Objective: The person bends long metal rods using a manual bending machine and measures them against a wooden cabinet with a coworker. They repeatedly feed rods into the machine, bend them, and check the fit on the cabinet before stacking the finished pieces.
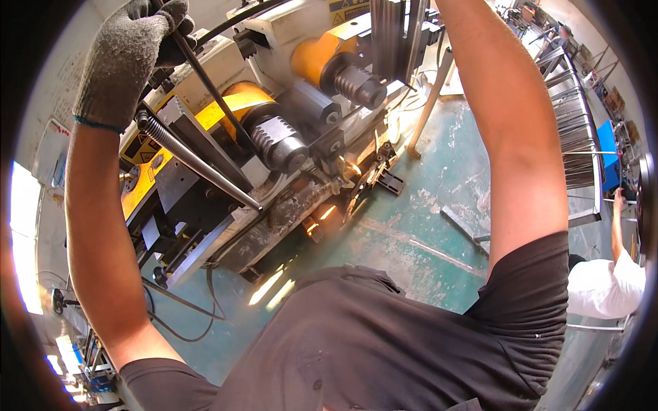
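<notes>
My left hand (122, 63), in a grey knit glove, is raised at the upper left. Its fingers are closed round a thin dark metal rod (211, 89), which slants down to the right toward a grooved steel roller (277, 142) on the machine. The rod's upper end is cut off by the top edge. My bare right forearm (490, 61) reaches up past the top edge, so the right hand is out of the picture. Below my left hand, a coil spring (185, 161) slants across the machine's side.
The machine has yellow-sleeved shafts, with a second grooved roller (360, 83) farther right. Orange glowing pieces (319, 220) show low beneath it. A metal frame (473, 233) lies on the green floor. A rack of thin rods (574, 130) stands right; a person in white (606, 288) is nearby.
</notes>
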The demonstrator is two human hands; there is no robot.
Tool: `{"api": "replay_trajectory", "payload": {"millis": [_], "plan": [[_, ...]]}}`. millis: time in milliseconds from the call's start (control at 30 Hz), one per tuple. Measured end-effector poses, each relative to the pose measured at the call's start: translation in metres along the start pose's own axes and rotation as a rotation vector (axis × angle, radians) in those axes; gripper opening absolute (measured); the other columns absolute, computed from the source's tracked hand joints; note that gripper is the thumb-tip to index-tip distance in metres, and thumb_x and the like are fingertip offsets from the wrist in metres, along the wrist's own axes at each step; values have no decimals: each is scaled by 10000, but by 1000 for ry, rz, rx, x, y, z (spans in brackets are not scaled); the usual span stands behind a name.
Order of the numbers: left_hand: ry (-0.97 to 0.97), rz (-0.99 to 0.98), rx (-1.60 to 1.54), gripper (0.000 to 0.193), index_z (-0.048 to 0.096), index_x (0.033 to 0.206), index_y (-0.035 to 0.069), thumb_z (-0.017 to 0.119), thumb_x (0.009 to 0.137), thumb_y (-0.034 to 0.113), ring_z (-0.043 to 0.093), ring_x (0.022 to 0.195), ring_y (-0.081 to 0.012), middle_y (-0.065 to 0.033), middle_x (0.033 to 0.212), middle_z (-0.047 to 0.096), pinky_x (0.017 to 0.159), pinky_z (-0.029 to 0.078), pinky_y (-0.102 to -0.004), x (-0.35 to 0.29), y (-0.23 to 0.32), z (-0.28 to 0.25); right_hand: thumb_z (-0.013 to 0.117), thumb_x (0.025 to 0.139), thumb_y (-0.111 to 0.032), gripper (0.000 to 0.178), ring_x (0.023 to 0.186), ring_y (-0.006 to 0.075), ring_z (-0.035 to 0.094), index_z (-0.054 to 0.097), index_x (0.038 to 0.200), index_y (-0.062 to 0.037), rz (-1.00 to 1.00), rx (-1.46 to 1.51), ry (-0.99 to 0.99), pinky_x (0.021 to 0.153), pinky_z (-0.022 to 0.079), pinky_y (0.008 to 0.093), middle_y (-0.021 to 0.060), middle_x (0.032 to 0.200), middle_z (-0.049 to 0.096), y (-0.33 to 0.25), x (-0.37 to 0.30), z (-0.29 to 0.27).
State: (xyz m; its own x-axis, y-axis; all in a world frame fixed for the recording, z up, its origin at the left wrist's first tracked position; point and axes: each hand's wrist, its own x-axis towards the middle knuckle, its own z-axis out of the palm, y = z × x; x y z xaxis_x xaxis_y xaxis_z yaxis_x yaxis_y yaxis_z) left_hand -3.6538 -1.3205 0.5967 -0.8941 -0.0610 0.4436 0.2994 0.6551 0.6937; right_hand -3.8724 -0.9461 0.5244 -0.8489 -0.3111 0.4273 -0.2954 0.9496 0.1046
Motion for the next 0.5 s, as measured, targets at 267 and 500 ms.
{"api": "replay_trajectory", "payload": {"millis": [267, 500], "plan": [[36, 15, 33, 374, 688, 1291, 46, 695, 1047, 330, 786, 951, -228, -114, 1043, 782, 900, 651, -388, -6, 7, 1, 624, 994, -348, 320, 952, 328, 770, 816, 988, -92, -2, -14, 0, 872, 601, 425, 200, 1016, 787, 4, -2, -2], [45, 4, 75, 339, 699, 1264, 46, 677, 1060, 317, 777, 922, -208, -93, 1011, 771, 889, 644, -363, -19, 14, 5, 621, 994, -342, 321, 947, 331, 772, 819, 972, -91, -17, -27, 8, 867, 604, 429, 204, 1009, 787, 7, -2, -5]]}}
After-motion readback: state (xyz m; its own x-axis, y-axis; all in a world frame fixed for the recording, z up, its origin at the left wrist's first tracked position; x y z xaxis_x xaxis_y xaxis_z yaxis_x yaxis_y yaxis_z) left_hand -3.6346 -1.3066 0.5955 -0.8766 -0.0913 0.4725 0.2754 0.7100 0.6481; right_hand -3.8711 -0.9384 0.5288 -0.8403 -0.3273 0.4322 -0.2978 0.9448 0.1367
